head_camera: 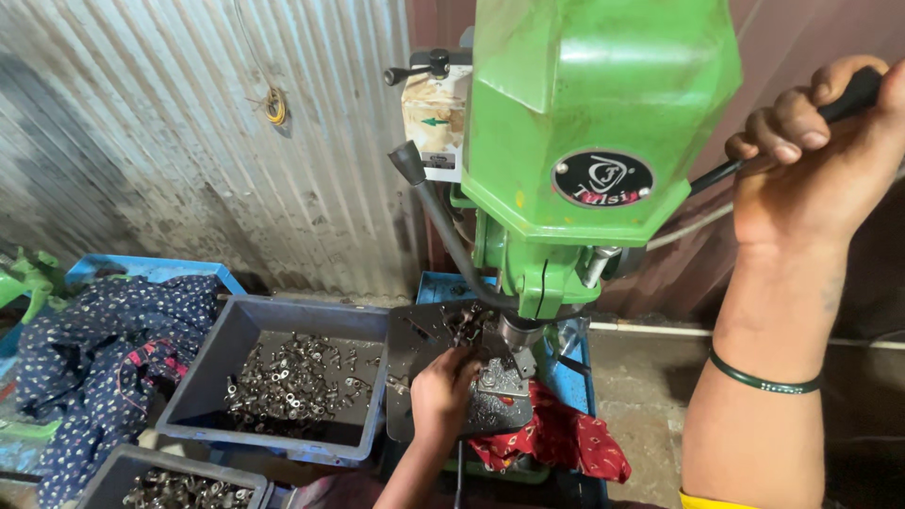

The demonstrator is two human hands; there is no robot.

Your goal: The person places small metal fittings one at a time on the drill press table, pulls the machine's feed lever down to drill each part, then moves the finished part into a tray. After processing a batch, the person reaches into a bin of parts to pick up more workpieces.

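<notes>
A green drill press [589, 123] stands before me against a corrugated metal wall. My right hand [811, 151] is raised at the right and grips the black feed lever handle [853, 94]. My left hand [443, 391] rests low on the dark press table [410, 377], fingers closed on a small metal part beside the jig [501, 379] under the spindle [517, 332]. What exactly the fingers pinch is partly hidden. A pile of small metal parts [464, 322] lies on the table just beyond the hand.
A grey bin [222, 363] of several small metal parts sits left of the press, another bin [132, 471] below it. Dark patterned cloth [104, 349] lies over a blue tray at far left. A red cloth [566, 438] hangs under the table.
</notes>
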